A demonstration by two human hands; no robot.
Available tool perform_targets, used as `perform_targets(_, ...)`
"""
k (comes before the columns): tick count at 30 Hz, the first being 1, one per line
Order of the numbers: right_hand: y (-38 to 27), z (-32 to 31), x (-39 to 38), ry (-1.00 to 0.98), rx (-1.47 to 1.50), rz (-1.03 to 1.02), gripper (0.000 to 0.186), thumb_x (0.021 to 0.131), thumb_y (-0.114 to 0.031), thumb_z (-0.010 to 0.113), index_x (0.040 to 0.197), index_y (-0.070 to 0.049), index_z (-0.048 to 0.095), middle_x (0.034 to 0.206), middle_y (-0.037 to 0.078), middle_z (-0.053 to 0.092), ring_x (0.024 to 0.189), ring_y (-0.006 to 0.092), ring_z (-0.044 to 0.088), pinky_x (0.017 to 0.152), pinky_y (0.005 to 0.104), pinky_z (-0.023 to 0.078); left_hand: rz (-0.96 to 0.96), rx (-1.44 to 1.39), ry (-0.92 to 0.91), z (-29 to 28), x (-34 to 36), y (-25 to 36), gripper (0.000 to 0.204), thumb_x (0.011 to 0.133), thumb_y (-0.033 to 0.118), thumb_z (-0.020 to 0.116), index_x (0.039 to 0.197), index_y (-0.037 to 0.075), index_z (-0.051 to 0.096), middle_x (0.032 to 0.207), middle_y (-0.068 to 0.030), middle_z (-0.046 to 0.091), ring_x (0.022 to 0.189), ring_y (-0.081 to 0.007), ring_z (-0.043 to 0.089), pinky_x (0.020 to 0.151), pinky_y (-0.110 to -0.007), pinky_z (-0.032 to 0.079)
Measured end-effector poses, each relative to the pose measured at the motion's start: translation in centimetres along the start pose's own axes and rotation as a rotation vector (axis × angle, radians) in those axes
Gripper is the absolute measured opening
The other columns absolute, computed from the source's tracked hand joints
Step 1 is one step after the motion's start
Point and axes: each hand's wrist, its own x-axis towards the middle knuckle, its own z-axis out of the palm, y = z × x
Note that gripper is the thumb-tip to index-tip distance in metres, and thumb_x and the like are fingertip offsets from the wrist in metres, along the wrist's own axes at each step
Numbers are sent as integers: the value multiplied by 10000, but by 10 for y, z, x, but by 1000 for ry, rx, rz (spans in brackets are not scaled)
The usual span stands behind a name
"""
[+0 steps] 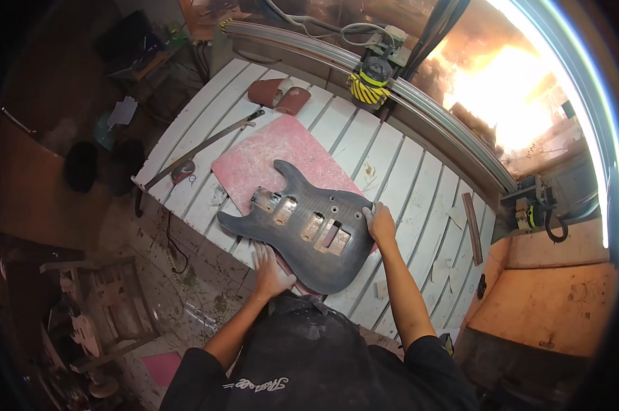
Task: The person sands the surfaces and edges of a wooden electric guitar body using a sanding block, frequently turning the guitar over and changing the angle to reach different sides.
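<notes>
A dark grey electric guitar body (308,248), with cut-out pickup cavities and several drilled holes, lies flat across a pink dusty sheet (282,145) on the slatted table. My right hand (380,223) grips the body's right edge, thumb on the top face and the other fingers hidden below. At the near left edge is my left hand (272,272), whitened with dust. Its fingers are stretched out against or just beside the rim, and its thumb is spread apart; I cannot tell how firmly it touches.
The white slatted table (409,171) also bears curled reddish-brown sandpaper (280,96), a long metal bar (207,145), a red and black mouse (183,171) and a brown strip (472,228). Behind runs a machine gantry rail (433,103) with a spindle head (374,74). A wooden stand (111,312) is at lower left.
</notes>
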Motion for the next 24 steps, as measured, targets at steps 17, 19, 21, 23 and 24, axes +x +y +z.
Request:
perform_targets(17, 33, 3, -110, 166, 87, 227, 488, 969, -377, 681, 1215, 39, 604, 1108, 302, 676, 1029, 478, 654, 910, 512, 511, 42, -155, -133, -21, 55, -9, 939, 783, 309, 639, 1580, -61, 307, 1682, -303, 214, 1572, -483, 123, 1235, -601, 118)
perform_targets(19, 29, 2, -131, 115, 113, 206, 501, 973, -372, 677, 1226, 50, 586, 1121, 307, 671, 1046, 484, 646, 919, 511, 507, 18, -227, -68, -28, 70, 1, 924, 859, 401, 639, 1585, -63, 305, 1683, -295, 228, 1568, -486, 144, 1233, -605, 128)
perform_targets(21, 20, 0, -152, 63, 136, 192, 497, 970, -368, 680, 1244, 35, 582, 1125, 306, 662, 1071, 494, 627, 936, 498, 501, 37, -195, 22, -25, 91, -7, 983, 872, 558, 661, 1563, -70, 354, 1644, -302, 315, 1546, -475, 234, 1218, -612, 177)
perform_targets(23, 15, -2, -175, -203, 175, 231, 482, 970, -326, 678, 1291, 21, 580, 1159, 273, 679, 1045, 429, 658, 921, 473, 511, 16, -179, 58, -34, 114, 6, 1007, 863, 643, 664, 1512, -90, 427, 1567, -298, 443, 1485, -458, 369, 1194, -614, 232)
perform_targets(24, 18, 8, -191, -198, 172, 244, 482, 970, -326, 678, 1291, 21, 580, 1159, 273, 679, 1045, 429, 658, 921, 473, 511, -22, -124, 80, -37, 126, 13, 1014, 845, 684, 678, 1458, -100, 487, 1474, -283, 550, 1399, -445, 485, 1167, -605, 284)
